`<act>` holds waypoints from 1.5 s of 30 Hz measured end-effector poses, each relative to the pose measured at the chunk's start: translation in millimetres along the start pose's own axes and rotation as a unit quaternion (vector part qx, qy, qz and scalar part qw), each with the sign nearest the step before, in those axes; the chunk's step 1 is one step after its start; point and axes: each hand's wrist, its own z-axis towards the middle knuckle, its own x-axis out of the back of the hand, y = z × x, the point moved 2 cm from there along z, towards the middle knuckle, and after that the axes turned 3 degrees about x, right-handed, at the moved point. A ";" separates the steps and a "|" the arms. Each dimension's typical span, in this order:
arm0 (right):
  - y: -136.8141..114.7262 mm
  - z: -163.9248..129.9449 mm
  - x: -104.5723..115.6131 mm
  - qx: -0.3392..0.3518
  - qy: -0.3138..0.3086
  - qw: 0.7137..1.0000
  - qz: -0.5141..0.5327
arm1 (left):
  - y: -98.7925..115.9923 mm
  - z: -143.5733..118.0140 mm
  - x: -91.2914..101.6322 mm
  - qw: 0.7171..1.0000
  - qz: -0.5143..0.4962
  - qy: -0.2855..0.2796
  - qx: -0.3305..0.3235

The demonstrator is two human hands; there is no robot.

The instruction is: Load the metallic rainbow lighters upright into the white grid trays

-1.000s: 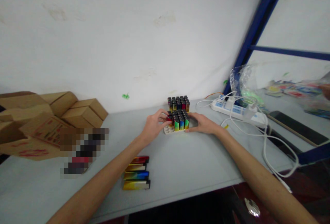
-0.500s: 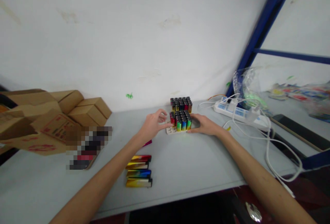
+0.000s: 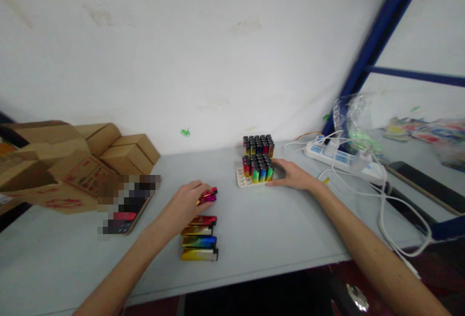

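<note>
My left hand (image 3: 191,198) is closed around shiny red and magenta lighters (image 3: 209,196) at the head of a column lying on the table; how many it grips is partly hidden. Just below it lie a red lighter (image 3: 205,220), a gold one (image 3: 198,230), a blue one (image 3: 199,242) and a yellow one (image 3: 199,254), black ends to the right. My right hand (image 3: 290,175) grips the right side of a white holed tray (image 3: 245,184), thumb at the front corner. Upright coloured lighters (image 3: 262,173) fill much of it, while holes show along its left side.
Behind the tray stands another block of upright lighters (image 3: 258,146) by the wall. At left are cardboard boxes (image 3: 80,170) and a partly blurred phone (image 3: 134,214). A power strip (image 3: 337,160), white cables (image 3: 379,209) and another phone (image 3: 425,185) lie at right.
My left hand has moved from the tray's left side down and left to the lighters on the table and closed there. My right hand stays at the tray.
</note>
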 end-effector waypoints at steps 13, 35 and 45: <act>0.4 0.2 -0.2 -0.006 0.004 1.000 -0.007 | 18.6 20.1 2.1 0.985 -0.170 0.024 -0.012; 4.8 -1.2 -1.2 -0.012 0.007 1.000 -0.022 | 50.3 41.1 -5.3 0.777 -0.623 0.016 0.090; 6.4 -1.8 -2.1 -0.014 0.002 0.999 -0.034 | 47.6 41.8 -8.2 0.773 -0.622 0.031 0.117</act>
